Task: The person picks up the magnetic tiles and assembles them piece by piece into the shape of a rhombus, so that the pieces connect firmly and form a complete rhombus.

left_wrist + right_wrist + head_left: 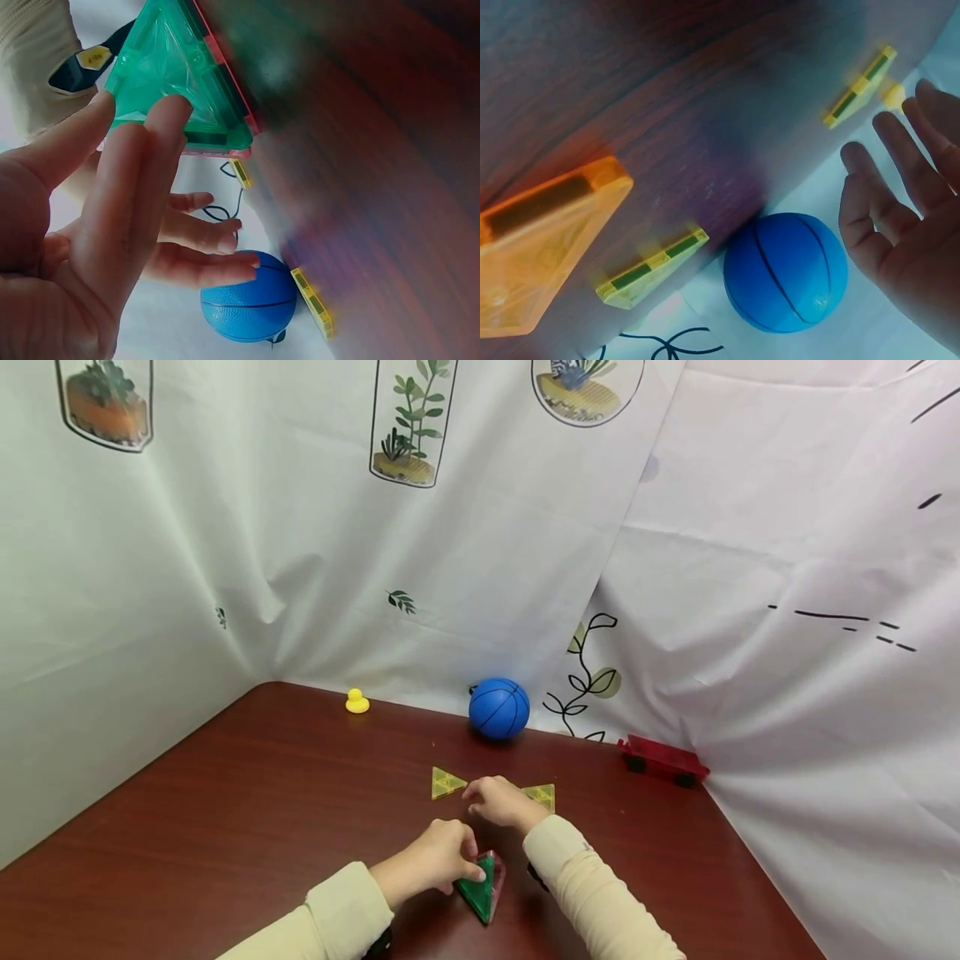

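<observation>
Green and pink-red triangular tiles stand joined, the green tile (477,893) facing the left hand (433,858). That hand pinches the piece near its upper part; in the left wrist view its thumb and fingers lie against the green tile (161,67). Between two yellow triangle tiles, one at left (446,783) and one at right (543,794), hovers the right hand (502,802), its fingers loosely bent and holding nothing. The right wrist view shows the empty right hand (922,217), both yellow tiles and, close to the camera, an orange-looking tile (540,247).
A blue ball (498,709) rests at the table's back edge, with a small yellow duck-like toy (357,702) to its left. At the back right is a red wheeled wagon (663,758). White printed cloth (337,568) hangs behind the brown table (225,810).
</observation>
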### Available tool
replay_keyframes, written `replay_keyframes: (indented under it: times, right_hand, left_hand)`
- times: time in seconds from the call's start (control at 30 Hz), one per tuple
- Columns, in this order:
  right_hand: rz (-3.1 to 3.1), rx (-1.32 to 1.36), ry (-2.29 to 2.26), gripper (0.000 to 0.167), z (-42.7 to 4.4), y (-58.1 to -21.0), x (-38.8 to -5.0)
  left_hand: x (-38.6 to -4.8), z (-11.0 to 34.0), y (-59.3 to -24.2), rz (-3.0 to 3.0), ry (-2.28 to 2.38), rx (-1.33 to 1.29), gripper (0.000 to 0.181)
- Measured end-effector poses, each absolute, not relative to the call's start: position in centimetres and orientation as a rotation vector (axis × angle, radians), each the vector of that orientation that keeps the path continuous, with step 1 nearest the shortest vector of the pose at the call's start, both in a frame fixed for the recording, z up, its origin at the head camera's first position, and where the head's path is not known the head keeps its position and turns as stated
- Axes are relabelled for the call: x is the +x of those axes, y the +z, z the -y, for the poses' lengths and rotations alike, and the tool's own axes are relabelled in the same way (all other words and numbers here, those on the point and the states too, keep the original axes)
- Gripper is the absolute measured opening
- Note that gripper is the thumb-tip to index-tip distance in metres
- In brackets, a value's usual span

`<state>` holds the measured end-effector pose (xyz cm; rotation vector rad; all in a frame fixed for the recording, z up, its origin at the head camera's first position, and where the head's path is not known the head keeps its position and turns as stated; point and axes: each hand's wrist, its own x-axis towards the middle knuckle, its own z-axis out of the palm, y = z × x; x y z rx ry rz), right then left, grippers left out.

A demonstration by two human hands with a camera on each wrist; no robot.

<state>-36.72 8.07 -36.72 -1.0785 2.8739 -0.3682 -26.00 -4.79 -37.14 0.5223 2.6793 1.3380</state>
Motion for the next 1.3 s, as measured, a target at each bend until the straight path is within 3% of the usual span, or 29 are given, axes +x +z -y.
replay_keyframes:
  times: [0.5,1.3]
  right_hand:
    - [-2.921,-0.945,-0.021,0.040,-7.5,-38.8,-37.7]
    - [-2.860,-0.877,0.008,0.038,-6.8,-38.5,-38.1]
  left_hand:
    - [-25.9,4.6,-37.6,-2.649,1.342,0.526,0.019]
    - [-26.3,4.1,-36.0,-2.696,1.306,0.545,0.024]
